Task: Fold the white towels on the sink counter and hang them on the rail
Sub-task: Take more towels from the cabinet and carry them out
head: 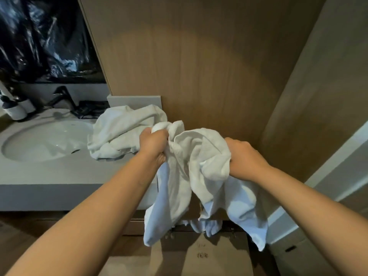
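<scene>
A crumpled white towel (pixel 199 172) hangs in the air in front of the wooden wall, past the right end of the sink counter (pixel 59 176). My left hand (pixel 153 144) grips its bunched top left part in a fist. My right hand (pixel 241 156) grips the towel's right side, fingers hidden in the cloth. The towel's lower folds dangle below both hands. A second white towel (pixel 123 132) lies in a loose heap on the counter's right end, just behind my left hand. No rail is in view.
An oval basin (pixel 43 142) is set in the grey counter, with a dark tap (pixel 63 96) behind it and small bottles (pixel 18 108) at the far left. A dark cloth (pixel 91 108) lies behind the heap. Below the towel stands a brown paper bag (pixel 215 253).
</scene>
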`<move>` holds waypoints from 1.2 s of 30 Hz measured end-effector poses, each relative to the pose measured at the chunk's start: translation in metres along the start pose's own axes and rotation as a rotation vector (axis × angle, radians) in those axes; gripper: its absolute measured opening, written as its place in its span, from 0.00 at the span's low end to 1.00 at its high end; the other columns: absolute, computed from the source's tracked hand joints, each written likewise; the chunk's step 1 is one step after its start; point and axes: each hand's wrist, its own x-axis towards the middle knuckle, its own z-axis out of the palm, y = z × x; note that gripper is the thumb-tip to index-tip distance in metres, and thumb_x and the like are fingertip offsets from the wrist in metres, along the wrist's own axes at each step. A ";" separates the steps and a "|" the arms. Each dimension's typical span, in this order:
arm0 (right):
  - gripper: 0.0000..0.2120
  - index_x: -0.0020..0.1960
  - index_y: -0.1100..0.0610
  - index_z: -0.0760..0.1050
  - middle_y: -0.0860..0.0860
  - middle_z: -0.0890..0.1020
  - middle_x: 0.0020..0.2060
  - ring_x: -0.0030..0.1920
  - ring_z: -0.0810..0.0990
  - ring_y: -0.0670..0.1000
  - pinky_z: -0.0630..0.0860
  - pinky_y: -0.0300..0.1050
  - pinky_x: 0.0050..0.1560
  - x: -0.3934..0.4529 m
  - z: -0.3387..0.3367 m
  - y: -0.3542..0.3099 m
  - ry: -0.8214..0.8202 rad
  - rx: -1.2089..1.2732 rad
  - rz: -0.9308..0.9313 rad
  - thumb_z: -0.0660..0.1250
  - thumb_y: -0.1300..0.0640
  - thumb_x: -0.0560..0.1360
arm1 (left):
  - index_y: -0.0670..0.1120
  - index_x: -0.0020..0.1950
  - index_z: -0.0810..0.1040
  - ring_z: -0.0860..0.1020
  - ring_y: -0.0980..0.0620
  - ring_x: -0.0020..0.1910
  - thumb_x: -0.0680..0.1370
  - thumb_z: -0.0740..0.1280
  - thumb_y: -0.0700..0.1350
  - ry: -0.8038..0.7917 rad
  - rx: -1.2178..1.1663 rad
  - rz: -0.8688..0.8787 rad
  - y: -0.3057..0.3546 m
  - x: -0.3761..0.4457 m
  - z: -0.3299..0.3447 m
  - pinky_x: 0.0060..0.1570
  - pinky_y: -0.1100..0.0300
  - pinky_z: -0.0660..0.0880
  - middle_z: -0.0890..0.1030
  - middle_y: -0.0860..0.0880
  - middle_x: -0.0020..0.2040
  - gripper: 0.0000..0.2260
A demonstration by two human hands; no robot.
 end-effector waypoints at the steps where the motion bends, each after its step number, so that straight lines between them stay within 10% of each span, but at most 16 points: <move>1: 0.18 0.53 0.48 0.69 0.46 0.77 0.48 0.48 0.77 0.53 0.76 0.52 0.43 0.005 -0.002 -0.003 0.006 0.005 -0.009 0.64 0.36 0.73 | 0.43 0.54 0.74 0.77 0.50 0.37 0.74 0.61 0.30 0.011 -0.019 -0.002 0.008 0.004 -0.001 0.21 0.66 0.73 0.78 0.45 0.43 0.13; 7: 0.22 0.54 0.48 0.71 0.47 0.77 0.48 0.47 0.77 0.55 0.76 0.52 0.45 0.046 -0.032 -0.011 0.016 0.021 -0.070 0.59 0.33 0.70 | 0.45 0.44 0.72 0.78 0.49 0.37 0.73 0.61 0.30 0.083 -0.158 0.089 0.061 0.028 0.006 0.27 0.63 0.75 0.77 0.45 0.42 0.10; 16: 0.18 0.52 0.47 0.71 0.47 0.79 0.48 0.48 0.78 0.54 0.78 0.55 0.48 0.097 -0.080 -0.034 0.095 -0.006 -0.136 0.63 0.35 0.72 | 0.52 0.37 0.63 0.69 0.67 0.30 0.70 0.64 0.36 0.220 0.102 0.904 0.171 0.047 0.012 0.30 0.73 0.66 0.68 0.57 0.36 0.14; 23: 0.16 0.48 0.46 0.70 0.44 0.77 0.44 0.44 0.78 0.51 0.79 0.53 0.43 0.147 -0.092 -0.061 0.215 -0.022 -0.139 0.64 0.35 0.72 | 0.56 0.44 0.71 0.78 0.58 0.54 0.70 0.63 0.40 0.061 0.326 1.156 0.221 0.091 -0.010 0.53 0.70 0.72 0.80 0.57 0.53 0.10; 27: 0.17 0.48 0.46 0.69 0.45 0.77 0.45 0.45 0.77 0.52 0.78 0.54 0.44 0.179 -0.082 -0.079 0.290 0.034 -0.071 0.63 0.34 0.71 | 0.48 0.56 0.76 0.74 0.60 0.56 0.70 0.62 0.43 -0.009 0.541 1.093 0.177 0.159 -0.050 0.50 0.80 0.64 0.78 0.56 0.61 0.15; 31: 0.20 0.55 0.48 0.72 0.47 0.79 0.50 0.48 0.77 0.53 0.79 0.54 0.48 0.207 -0.056 -0.102 0.310 0.119 -0.018 0.65 0.35 0.72 | 0.45 0.66 0.70 0.72 0.49 0.67 0.76 0.68 0.41 -0.166 0.808 0.752 0.066 0.227 -0.112 0.59 0.62 0.66 0.74 0.48 0.67 0.19; 36: 0.17 0.57 0.52 0.74 0.51 0.80 0.53 0.53 0.78 0.57 0.78 0.57 0.52 0.240 -0.028 -0.141 0.276 0.108 0.031 0.66 0.41 0.75 | 0.50 0.80 0.55 0.45 0.48 0.80 0.73 0.71 0.56 -0.659 1.650 0.453 0.005 0.276 -0.157 0.76 0.46 0.52 0.48 0.48 0.81 0.40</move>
